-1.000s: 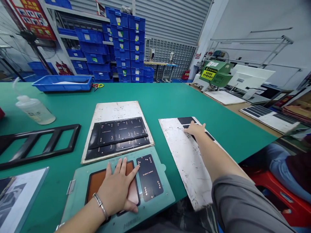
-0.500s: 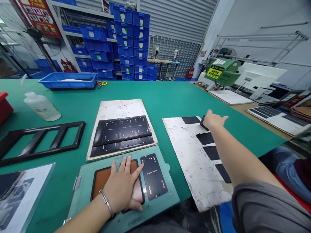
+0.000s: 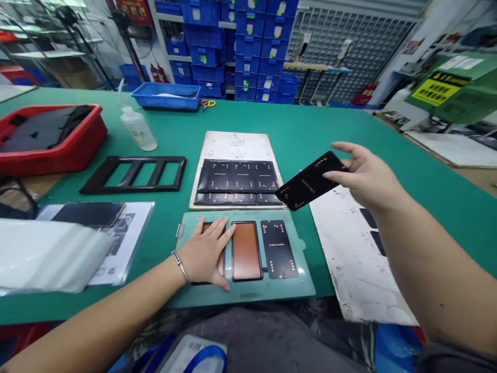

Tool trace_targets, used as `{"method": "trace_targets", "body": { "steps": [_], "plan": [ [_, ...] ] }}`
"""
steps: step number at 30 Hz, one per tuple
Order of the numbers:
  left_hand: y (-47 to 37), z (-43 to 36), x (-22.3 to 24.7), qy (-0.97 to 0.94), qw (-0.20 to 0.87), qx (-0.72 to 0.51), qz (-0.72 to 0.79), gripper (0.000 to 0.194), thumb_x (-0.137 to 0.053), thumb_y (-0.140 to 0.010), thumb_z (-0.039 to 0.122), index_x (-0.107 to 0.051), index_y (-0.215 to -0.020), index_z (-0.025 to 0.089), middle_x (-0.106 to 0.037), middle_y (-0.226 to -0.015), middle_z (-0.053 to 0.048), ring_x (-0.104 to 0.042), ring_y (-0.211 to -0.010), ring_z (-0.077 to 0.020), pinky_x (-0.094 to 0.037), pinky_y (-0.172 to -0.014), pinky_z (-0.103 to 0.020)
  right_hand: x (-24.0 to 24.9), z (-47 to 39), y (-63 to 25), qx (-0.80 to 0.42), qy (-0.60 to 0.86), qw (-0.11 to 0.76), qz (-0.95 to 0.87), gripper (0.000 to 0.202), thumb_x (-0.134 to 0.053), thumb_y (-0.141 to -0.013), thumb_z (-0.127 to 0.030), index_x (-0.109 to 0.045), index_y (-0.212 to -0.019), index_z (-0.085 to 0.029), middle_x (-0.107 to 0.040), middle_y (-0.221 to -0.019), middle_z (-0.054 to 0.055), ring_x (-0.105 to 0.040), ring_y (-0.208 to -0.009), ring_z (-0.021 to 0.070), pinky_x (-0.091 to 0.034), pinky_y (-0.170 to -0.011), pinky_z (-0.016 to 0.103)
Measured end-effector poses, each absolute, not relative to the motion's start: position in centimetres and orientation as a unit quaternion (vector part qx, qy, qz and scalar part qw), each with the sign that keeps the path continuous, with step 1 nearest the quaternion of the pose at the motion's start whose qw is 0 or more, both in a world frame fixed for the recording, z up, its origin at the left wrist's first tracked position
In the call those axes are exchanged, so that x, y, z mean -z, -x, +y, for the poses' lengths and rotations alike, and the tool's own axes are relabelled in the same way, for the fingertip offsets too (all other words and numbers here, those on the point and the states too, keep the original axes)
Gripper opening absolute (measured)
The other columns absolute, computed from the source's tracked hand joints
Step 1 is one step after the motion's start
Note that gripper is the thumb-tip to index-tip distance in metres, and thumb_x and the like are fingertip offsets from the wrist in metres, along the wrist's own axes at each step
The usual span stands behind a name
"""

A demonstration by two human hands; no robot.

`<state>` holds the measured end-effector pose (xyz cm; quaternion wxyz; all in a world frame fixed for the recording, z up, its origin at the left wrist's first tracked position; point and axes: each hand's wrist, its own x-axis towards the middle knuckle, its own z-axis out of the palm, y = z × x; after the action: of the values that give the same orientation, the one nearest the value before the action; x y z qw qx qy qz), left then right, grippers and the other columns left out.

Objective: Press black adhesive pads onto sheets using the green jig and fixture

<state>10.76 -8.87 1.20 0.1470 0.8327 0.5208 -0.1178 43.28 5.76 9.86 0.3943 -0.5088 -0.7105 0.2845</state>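
Observation:
In my right hand (image 3: 368, 173), pinched between thumb and fingers, is a thin black panel (image 3: 306, 184) with small copper-coloured marks, held tilted in the air. My left hand (image 3: 204, 251), fingers spread, lies flat over the left recess of a pale green jig plate (image 3: 240, 296). A brown leather-like sheet (image 3: 247, 251) shows in the middle recess. Another black panel (image 3: 278, 248) fills the right-hand one. Behind the jig, a white board (image 3: 236, 142) carries black sheets of joined panels (image 3: 236, 178). A second white board (image 3: 341, 248) at the right bears a few black pieces, partly hidden by my arm.
A black frame (image 3: 135, 186) lies left, near a squeeze bottle (image 3: 139, 129) and a red bin (image 3: 83, 147) of dark pieces. A phone (image 3: 89, 213) and a white plastic bag (image 3: 50, 254) rest on a sheet. A blue tray (image 3: 166, 98) and scissors (image 3: 207, 104) are behind.
My right hand has lifted the black panel off the right white board and brought it left toward the jig. My left hand has shifted to the jig's left recess, uncovering the middle one.

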Motion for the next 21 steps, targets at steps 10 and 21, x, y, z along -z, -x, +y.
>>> {"method": "trace_targets", "body": {
  "steps": [10, 21],
  "plan": [
    [-10.7, -9.2, -0.3, -0.829, 0.137, 0.104, 0.532, 0.126, -0.049, -0.051, 0.082, -0.012, -0.143, 0.005, -0.008, -0.15, -0.021, -0.005, -0.138, -0.0351, 0.006, -0.105, -0.058, -4.0, 1.1, -31.5, -0.564, 0.364, 0.263, -0.693, 0.036, -0.075, -0.062, -0.024, -0.061, -0.095, -0.022, -0.063, -0.098, 0.002, -0.058, -0.093, 0.0177, -0.045, -0.086, 0.036],
    [-10.6, -9.3, 0.5, -0.841, 0.118, 0.082, 0.522, 0.128, -0.048, -0.049, 0.084, -0.016, -0.142, 0.003, -0.011, -0.149, -0.023, -0.007, -0.137, -0.0349, 0.005, -0.106, -0.057, 0.1, 0.1, -30.3, -0.61, 0.391, 0.23, -0.65, 0.032, -0.074, -0.061, -0.026, -0.061, -0.09, -0.022, -0.065, -0.087, 0.0, -0.061, -0.081, 0.0162, -0.047, -0.08, 0.035]
  ]
}}
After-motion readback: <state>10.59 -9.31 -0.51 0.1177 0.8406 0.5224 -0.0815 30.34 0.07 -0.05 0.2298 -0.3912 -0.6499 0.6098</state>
